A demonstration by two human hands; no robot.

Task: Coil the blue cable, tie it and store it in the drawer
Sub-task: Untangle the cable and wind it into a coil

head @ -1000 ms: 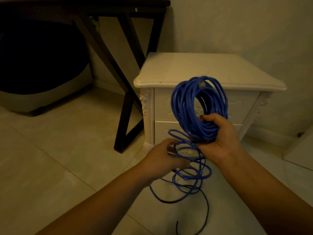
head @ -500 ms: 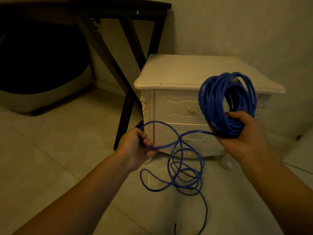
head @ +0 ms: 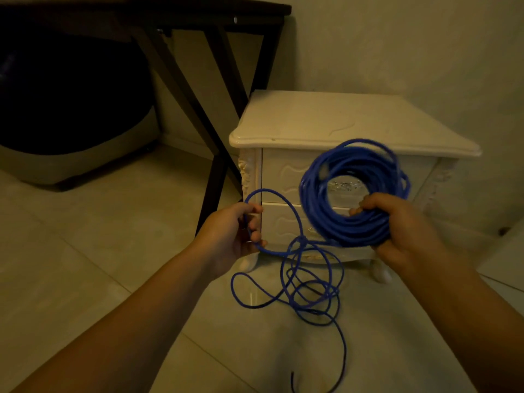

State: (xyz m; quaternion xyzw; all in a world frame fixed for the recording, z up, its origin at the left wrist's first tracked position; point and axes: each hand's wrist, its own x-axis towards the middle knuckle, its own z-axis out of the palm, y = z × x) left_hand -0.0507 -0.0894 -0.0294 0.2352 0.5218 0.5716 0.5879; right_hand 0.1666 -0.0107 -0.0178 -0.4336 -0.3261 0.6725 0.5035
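Dim room, warm yellow-green cast throughout. Brightest surface is the top of the cream cabinet, softly lit from above, with no hard shadows. Under the dark table at upper left the picture falls to near black and detail is lost. Floor tiles are dull, with one faint glint just in front of the cabinet. The coiled part of the blue cable is smeared by motion blur, as is the right hand. The left hand is sharper. Wide-angle bend at the edges.
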